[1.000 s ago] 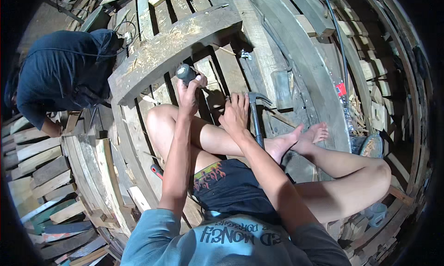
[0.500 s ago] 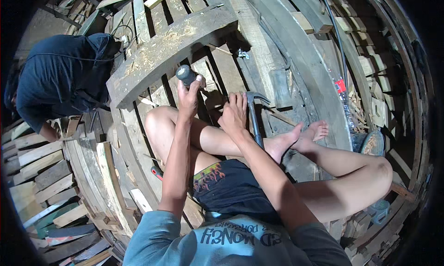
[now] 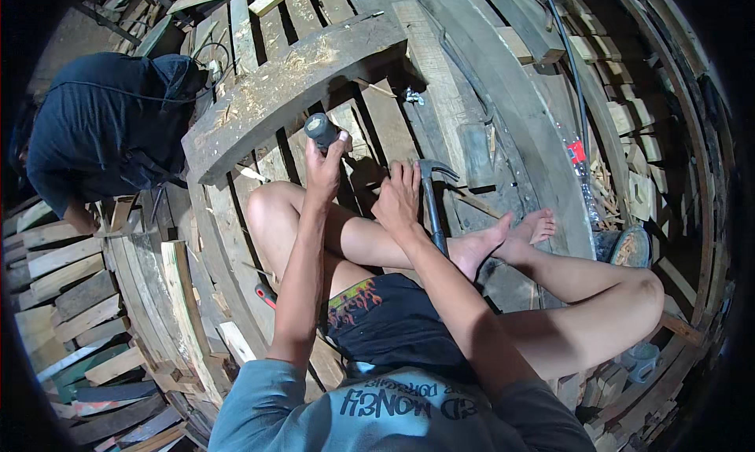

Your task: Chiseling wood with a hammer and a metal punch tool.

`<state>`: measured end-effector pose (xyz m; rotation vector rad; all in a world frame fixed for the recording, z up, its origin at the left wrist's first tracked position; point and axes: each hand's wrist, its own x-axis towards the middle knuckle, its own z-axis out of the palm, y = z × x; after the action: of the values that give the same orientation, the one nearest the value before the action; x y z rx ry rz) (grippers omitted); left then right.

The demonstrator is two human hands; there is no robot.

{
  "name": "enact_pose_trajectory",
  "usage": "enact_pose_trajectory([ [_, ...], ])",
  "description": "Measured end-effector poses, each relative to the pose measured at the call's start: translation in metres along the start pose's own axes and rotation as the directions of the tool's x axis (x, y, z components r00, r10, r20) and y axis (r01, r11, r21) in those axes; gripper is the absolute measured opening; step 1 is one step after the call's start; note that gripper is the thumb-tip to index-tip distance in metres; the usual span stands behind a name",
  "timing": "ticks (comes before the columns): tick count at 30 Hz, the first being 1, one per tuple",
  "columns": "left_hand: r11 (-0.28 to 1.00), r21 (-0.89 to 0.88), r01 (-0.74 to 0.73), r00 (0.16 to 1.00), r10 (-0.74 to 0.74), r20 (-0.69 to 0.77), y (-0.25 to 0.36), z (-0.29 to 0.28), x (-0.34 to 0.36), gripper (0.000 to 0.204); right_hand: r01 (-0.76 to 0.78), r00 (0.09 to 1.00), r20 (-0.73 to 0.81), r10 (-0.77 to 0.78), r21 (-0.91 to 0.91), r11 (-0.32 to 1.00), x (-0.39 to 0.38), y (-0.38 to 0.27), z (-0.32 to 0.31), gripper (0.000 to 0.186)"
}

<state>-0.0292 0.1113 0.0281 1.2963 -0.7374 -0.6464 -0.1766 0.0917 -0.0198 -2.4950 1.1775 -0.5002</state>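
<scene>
I sit cross-legged on curved wooden planks. My left hand [image 3: 326, 165] is raised and closed around a dark grey cylindrical tool handle [image 3: 319, 128], just below a thick rough wooden beam [image 3: 283, 86]. My right hand [image 3: 398, 199] rests on a plank with its fingers stretched forward and holds nothing that I can see. A claw hammer [image 3: 431, 204] lies right beside it, head toward the beam and handle running back to my foot [image 3: 511, 236]. What the dark tool's far end touches is hidden by my hand.
Another person in a dark blue hooded top [image 3: 102, 130] crouches at the upper left. A clear plastic bottle with a red label [image 3: 580, 165] lies on the right planks. A red-handled tool [image 3: 266, 295] pokes out under my left thigh. Loose boards are stacked at the left and right.
</scene>
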Motion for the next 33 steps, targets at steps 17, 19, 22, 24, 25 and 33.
enact_pose_trajectory([
  [17,0.998,-0.062,-0.016,0.998,0.012,-0.064,-0.001,0.003,-0.005,0.018,-0.014,1.000,-0.007,0.014,0.036,0.999,0.000,0.002,0.000,0.034],
  [19,0.992,-0.117,-0.036,0.999,0.035,-0.017,-0.006,-0.001,-0.004,0.018,-0.011,1.000,-0.007,0.011,0.040,0.999,0.001,0.000,0.000,0.036],
  [22,0.996,-0.093,-0.005,0.999,0.001,-0.042,-0.008,-0.002,-0.004,0.018,-0.018,1.000,0.000,0.018,0.027,0.999,0.000,0.000,-0.001,0.045],
  [24,0.998,-0.067,0.004,0.999,-0.007,-0.047,-0.012,-0.006,-0.004,0.017,-0.019,0.999,-0.038,0.023,0.096,0.995,0.000,-0.002,-0.002,0.047],
  [25,0.999,-0.042,0.012,0.999,-0.015,-0.051,-0.014,-0.008,-0.004,0.017,-0.019,0.999,-0.038,0.022,0.097,0.995,0.000,-0.002,-0.003,0.047],
  [33,0.995,-0.097,-0.002,1.000,0.000,-0.019,-0.015,-0.002,-0.003,0.018,0.029,0.999,-0.025,-0.025,0.175,0.984,0.000,0.001,0.003,0.031],
])
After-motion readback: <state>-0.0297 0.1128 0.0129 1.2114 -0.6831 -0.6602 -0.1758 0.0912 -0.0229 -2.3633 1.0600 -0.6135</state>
